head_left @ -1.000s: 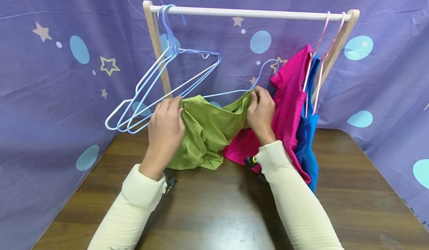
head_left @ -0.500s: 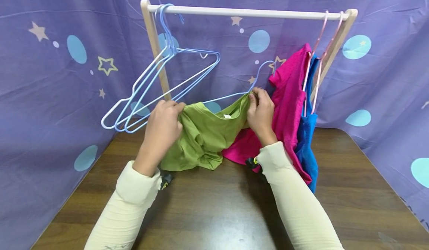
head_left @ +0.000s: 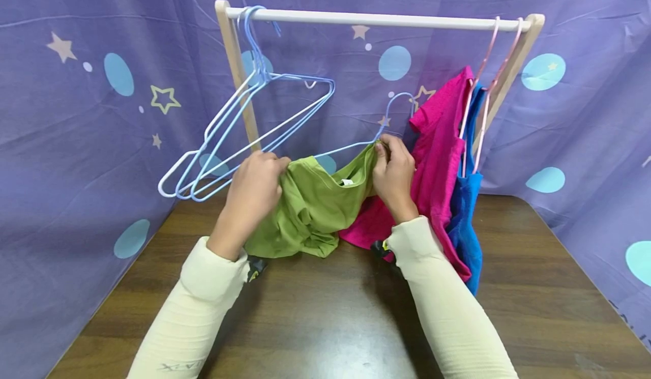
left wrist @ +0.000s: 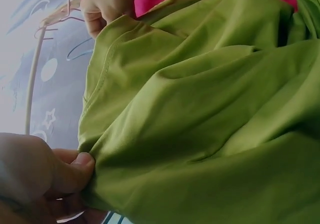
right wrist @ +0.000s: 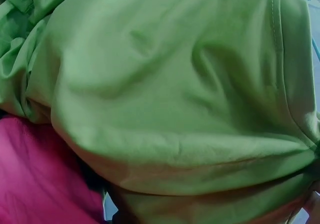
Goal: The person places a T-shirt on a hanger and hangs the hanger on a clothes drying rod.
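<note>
A green shirt [head_left: 325,198] hangs between my two hands, its neckline up and a small white tag inside the collar. My left hand [head_left: 254,190] pinches its left shoulder; in the left wrist view the thumb [left wrist: 82,161] presses the cloth. With my right hand [head_left: 395,173] I grip the other shoulder, close below the hook of a blue hanger [head_left: 399,97]. Part of this hanger's arm crosses behind the neckline, and its ends are hidden by the shirt and hands. Green cloth [right wrist: 165,84] fills most of the right wrist view.
A rack with a white rail [head_left: 376,20] stands at the back of the wooden table [head_left: 325,311]. Several blue and white hangers [head_left: 259,79] hang at its left. At its right, a pink shirt [head_left: 439,158] and a blue garment [head_left: 465,215] hang on pink hangers [head_left: 488,85].
My left hand dropped slightly and has shifted a little right with the shirt's shoulder. The hanger's hook has tilted more upright and moved slightly left. The collar tag has come into view.
</note>
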The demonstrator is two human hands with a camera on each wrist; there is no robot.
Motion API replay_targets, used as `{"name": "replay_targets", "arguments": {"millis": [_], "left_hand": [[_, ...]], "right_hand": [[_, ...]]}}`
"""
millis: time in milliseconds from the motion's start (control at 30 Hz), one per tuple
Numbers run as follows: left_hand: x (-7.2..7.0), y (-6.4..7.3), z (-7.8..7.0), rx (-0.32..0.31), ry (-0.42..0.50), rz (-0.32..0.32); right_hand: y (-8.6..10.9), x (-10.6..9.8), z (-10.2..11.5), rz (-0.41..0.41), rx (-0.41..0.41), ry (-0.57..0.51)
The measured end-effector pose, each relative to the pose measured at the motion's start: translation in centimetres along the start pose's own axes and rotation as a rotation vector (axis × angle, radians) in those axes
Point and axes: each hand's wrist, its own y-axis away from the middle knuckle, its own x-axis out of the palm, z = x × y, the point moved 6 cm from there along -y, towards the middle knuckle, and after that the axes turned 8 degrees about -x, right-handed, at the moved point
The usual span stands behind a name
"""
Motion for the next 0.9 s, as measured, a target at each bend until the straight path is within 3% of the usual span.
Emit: {"name": "replay_targets", "arguments": {"millis": [400,900], "left_hand": [[0.5,-0.4,-1.0,0.014,-0.017,-0.092],[0.8,-1.1,-2.4,0.018,-0.010,-0.090]], "right_hand": [[-0.3,0.2,0.7,0.009,0.041,0.023],[-0.7,0.5,2.4,0.021,0.024,0.026]]}}
